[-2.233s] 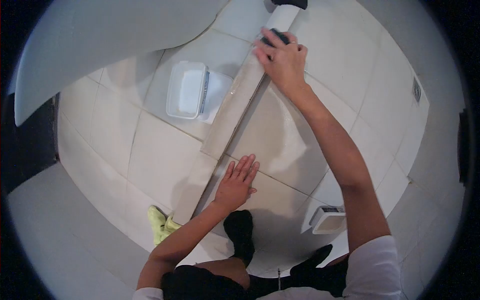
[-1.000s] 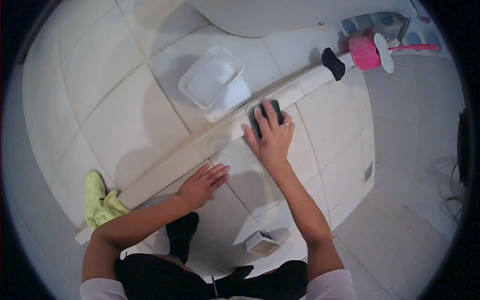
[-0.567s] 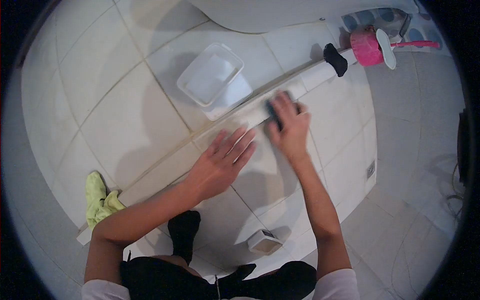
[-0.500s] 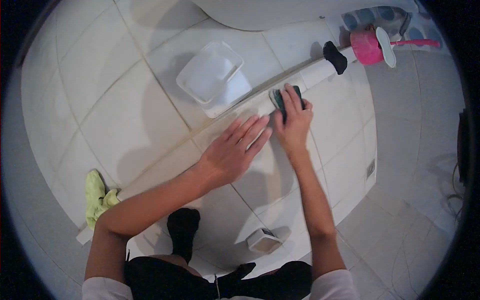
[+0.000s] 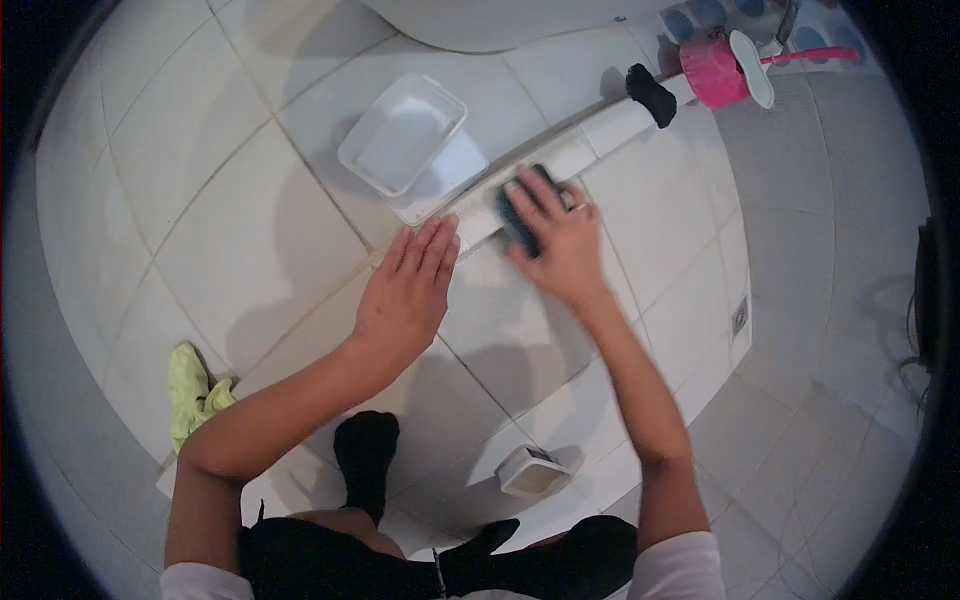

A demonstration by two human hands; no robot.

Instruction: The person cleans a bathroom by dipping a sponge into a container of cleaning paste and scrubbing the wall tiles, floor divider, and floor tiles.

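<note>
My right hand (image 5: 562, 235) grips a dark green scrubbing pad (image 5: 516, 217), pressed on the low tiled ledge (image 5: 617, 130) that runs diagonally across the floor. Motion blurs the fingertips and the pad a little. My left hand (image 5: 405, 290) rests with straight fingers on the same ledge, left of the pad, holding nothing. Just beyond its fingertips stands a white plastic tub (image 5: 400, 140), whose visible inside looks bare.
Farther along the ledge lie a small black object (image 5: 651, 96) and a pink dipper (image 5: 712, 72) with a pale brush (image 5: 752, 70) against it. A yellow-green cloth (image 5: 187, 385) hangs over the left end. A small white container (image 5: 533, 474) stands near my feet; a drain (image 5: 740, 316) is at right.
My right hand has slid the pad left and toward me along the ledge. The left hand has drawn back to the left. The view has shifted slightly.
</note>
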